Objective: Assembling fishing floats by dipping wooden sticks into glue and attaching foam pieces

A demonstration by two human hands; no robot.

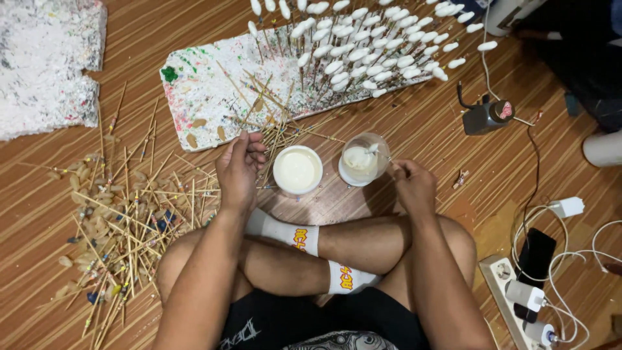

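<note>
While pinched on a thin bamboo stick [382, 155], right hand [413, 186] fingers dip its white-coated tip in the tilted clear cup [363, 159]. Left hand [238, 170] fingers curled, thumb to fingertips; cannot tell what they grip. Between both hands, a round tub of white liquid [297, 170]. Beyond the fingers, a paint-speckled foam board [201, 91] bristling with white-tipped sticks [363, 45]; left, loose sticks [123, 220] on the floor.

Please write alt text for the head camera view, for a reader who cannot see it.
A person sits cross-legged on a wooden floor, the right hand dipping a thin stick into a tilted clear cup of white liquid, the left hand reaching into loose sticks. Beside it stands a full white cup; behind, a paint-flecked foam board holds rows of white-tipped sticks.
</note>
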